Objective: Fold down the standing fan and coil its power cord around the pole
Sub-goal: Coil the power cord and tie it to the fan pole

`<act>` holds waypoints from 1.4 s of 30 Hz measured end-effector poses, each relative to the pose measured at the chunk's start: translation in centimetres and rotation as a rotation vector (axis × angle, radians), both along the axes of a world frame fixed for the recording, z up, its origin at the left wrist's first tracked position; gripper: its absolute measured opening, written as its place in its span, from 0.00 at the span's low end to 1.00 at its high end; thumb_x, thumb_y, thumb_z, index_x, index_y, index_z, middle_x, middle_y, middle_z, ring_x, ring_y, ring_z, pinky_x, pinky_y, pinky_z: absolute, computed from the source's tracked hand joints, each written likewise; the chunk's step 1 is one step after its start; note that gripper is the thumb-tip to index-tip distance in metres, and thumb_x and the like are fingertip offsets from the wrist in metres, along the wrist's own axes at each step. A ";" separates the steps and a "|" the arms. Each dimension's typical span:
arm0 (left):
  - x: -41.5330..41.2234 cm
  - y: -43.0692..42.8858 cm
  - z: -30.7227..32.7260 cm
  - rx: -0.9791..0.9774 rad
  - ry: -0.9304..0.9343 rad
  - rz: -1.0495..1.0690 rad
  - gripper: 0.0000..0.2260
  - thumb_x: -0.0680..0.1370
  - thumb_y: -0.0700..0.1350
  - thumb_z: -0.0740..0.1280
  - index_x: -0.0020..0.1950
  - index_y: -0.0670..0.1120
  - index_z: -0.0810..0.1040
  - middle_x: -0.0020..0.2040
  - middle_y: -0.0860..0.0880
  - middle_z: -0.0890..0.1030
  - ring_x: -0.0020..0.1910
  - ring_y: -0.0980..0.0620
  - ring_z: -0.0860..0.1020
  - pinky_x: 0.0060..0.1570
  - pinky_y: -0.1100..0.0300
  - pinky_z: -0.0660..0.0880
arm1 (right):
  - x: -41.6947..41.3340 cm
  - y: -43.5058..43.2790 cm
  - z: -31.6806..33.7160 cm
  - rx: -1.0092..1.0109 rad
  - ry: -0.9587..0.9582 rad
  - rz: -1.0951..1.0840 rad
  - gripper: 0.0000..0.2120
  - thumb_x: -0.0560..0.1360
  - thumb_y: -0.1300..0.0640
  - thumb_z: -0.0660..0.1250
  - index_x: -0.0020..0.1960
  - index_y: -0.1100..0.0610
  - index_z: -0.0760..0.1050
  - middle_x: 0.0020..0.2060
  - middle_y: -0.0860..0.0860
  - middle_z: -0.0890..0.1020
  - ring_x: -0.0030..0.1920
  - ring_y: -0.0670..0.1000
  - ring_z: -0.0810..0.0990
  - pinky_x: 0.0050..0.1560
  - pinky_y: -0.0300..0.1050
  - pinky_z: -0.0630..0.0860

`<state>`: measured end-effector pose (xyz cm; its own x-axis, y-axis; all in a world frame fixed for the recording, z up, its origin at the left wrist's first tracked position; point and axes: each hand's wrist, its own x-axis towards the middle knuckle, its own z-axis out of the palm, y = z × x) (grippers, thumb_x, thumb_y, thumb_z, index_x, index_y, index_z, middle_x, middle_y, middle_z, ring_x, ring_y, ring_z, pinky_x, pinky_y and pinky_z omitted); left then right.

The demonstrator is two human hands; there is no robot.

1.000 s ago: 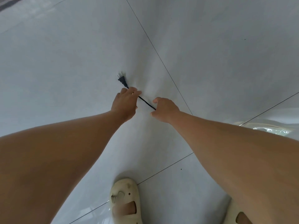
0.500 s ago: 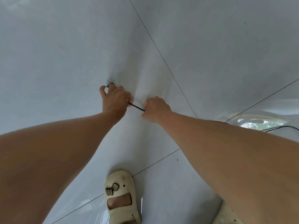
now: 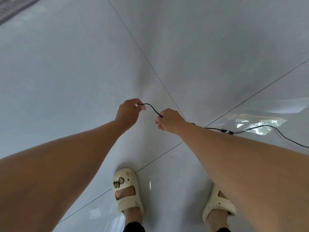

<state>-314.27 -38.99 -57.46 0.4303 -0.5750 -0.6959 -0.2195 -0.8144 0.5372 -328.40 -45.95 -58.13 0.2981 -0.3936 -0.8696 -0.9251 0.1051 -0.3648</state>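
Note:
A thin black power cord (image 3: 153, 110) hangs in a slack curve between my two hands above the floor. My left hand (image 3: 128, 112) pinches its end, and the plug is hidden inside that hand. My right hand (image 3: 168, 120) grips the cord a little further along. Behind my right forearm the cord runs on over the floor to the right, past a small inline switch (image 3: 227, 131), and leaves the view at the right edge. The fan and its pole are out of view.
Glossy pale grey floor tiles (image 3: 200, 47) with dark grout lines fill the view. My two feet in cream sandals, left (image 3: 127, 190) and right (image 3: 219, 205), stand at the bottom. A grey mat edge (image 3: 11, 9) shows at the top left corner.
Both hands have risen off the floor with the cord. The plug, seen beyond my left hand earlier, is now inside it. More cord and the switch show at the right.

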 end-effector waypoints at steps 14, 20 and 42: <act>-4.5 -4.4 17.9 -0.114 0.297 0.557 0.13 0.82 0.46 0.62 0.43 0.45 0.82 0.31 0.50 0.70 0.29 0.53 0.66 0.31 0.63 0.65 | -2.7 -4.6 19.3 -0.245 -0.275 -0.207 0.11 0.77 0.57 0.61 0.45 0.50 0.83 0.44 0.47 0.85 0.43 0.49 0.80 0.51 0.50 0.79; -5.9 -5.3 26.6 -0.188 0.509 0.663 0.13 0.83 0.46 0.60 0.47 0.43 0.82 0.36 0.48 0.74 0.31 0.54 0.70 0.29 0.64 0.67 | -4.4 -4.4 27.6 -0.161 -0.327 -0.366 0.06 0.75 0.54 0.68 0.45 0.55 0.82 0.34 0.47 0.80 0.33 0.47 0.80 0.45 0.44 0.77; -12.2 -5.1 57.2 -0.372 0.606 0.567 0.15 0.83 0.51 0.60 0.57 0.45 0.82 0.41 0.48 0.77 0.35 0.53 0.72 0.30 0.63 0.67 | -11.6 -4.2 58.1 -0.084 -0.477 -0.577 0.06 0.73 0.59 0.73 0.47 0.62 0.82 0.37 0.54 0.81 0.38 0.50 0.81 0.36 0.39 0.73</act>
